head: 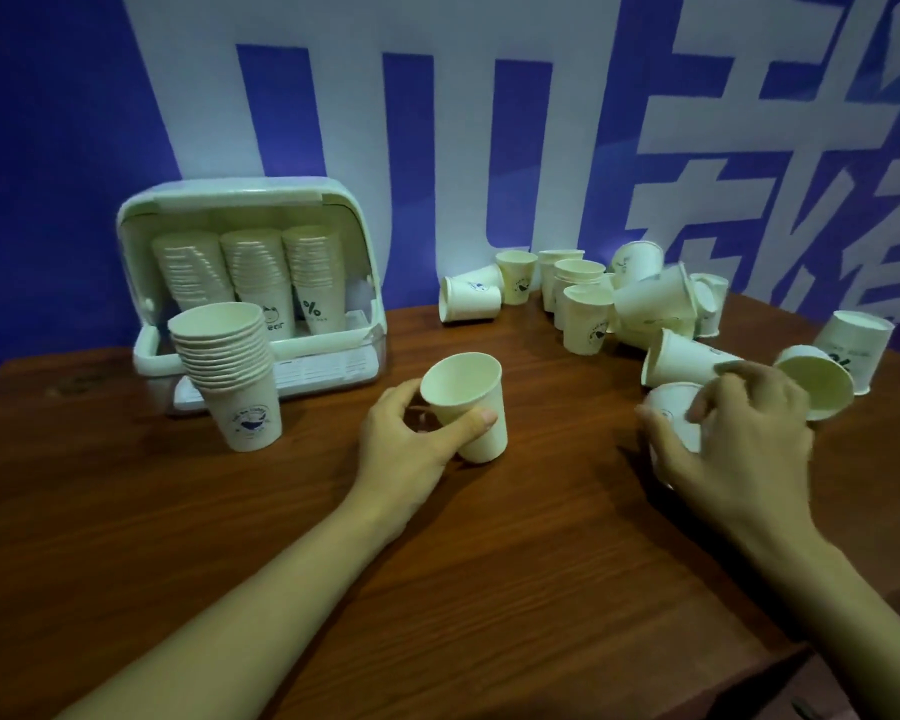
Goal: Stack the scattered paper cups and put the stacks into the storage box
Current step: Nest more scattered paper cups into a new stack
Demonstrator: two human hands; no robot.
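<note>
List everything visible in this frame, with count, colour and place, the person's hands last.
storage box: one, pale green-white, far left on the table, open.
stacks in box: three, cream, upright inside.
stack on table: one, cream, in front of the box.
scattered cups: many, count unclear, cream, far right; some upright, some tipped.
table: one, dark brown wood.
wall banner: blue and white, behind.
left hand: holds a single upright cup, centre.
right hand: grips a tipped cup, right.

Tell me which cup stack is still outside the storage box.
The tall stack standing on the table in front of the storage box, by its left corner. The other three stacks stand side by side inside the box.
</note>
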